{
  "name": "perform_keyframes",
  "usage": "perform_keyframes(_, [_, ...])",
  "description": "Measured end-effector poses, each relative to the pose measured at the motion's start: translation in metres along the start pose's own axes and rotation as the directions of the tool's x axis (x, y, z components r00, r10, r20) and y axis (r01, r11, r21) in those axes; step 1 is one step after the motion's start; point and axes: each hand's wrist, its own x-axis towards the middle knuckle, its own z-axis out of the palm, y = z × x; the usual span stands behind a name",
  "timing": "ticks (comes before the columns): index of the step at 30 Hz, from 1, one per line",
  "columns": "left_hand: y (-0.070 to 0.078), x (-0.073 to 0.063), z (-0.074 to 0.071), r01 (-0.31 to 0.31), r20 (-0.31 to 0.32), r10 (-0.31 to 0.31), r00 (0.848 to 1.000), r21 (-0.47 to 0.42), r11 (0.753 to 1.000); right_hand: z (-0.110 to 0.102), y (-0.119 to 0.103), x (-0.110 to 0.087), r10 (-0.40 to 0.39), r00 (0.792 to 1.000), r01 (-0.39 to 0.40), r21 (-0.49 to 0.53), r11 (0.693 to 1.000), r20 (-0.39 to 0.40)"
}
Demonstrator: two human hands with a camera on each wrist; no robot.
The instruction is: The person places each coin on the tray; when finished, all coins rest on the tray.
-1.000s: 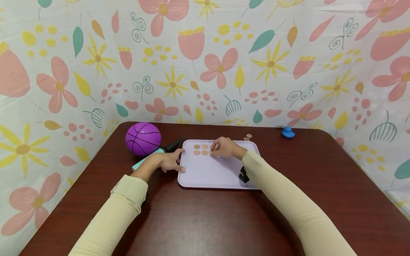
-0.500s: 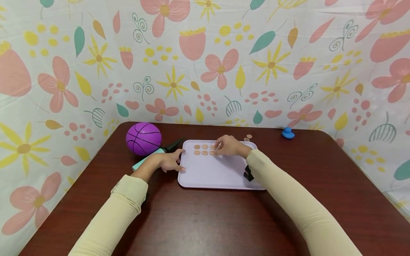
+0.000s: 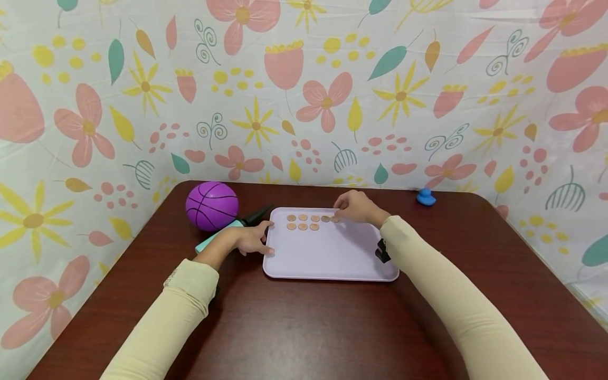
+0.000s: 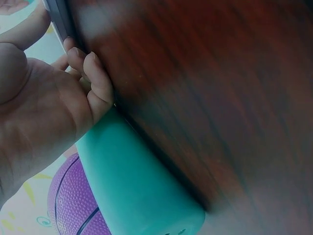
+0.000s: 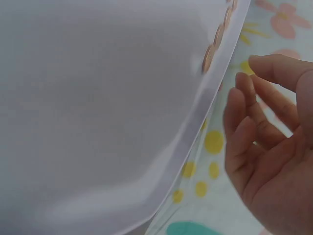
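A pale lilac tray [image 3: 328,256] lies on the table, with copper coins in two rows near its far edge. The front row has three coins, one being a coin [image 3: 303,227]; the back row is longer. My right hand [image 3: 358,207] hovers by the right end of the back row, its fingertips overlapping the last coin [image 3: 335,218] in the head view. In the right wrist view its thumb and loosely bent fingers [image 5: 234,105] stand apart with nothing between them. My left hand [image 3: 252,238] rests at the tray's left edge, thumb and forefinger spread along the rim.
Left of the tray lies a turquoise object [image 4: 142,171] with a black tapering end [image 3: 258,215], close by my left hand. Behind it sits a purple basketball [image 3: 211,206]. A blue rubber duck [image 3: 426,197] stands at the table's far right, before a flowered curtain [image 3: 328,105].
My right hand has moved right along the back row, uncovering coins at its right end. It now hides the loose coins behind the tray. My left hand stays at the rim.
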Motion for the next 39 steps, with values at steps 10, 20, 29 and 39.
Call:
perform_keyframes(10, [-0.001,0.0,0.0,0.004,0.002,-0.004,1.0,0.009,1.0,-0.013,0.04,0.002,-0.011,0.991,0.014,0.027,1.0,-0.136])
perform_keyframes(20, [-0.001,0.0,0.0,0.001,0.0,-0.001,1.0,0.022,1.0,-0.025,0.072,-0.001,0.086,0.99,-0.088,-0.006,0.996,-0.11])
perform_keyframes(29, [-0.002,0.0,0.0,-0.005,0.0,0.005,1.0,0.014,1.0,-0.027,0.088,0.004,0.07,0.998,-0.071,-0.075,0.995,-0.007])
perform_keyframes(39, [-0.002,0.0,0.0,-0.004,-0.003,0.004,1.0,0.023,1.0,-0.027,0.096,0.007,0.054,0.996,-0.046,-0.104,0.993,0.074])
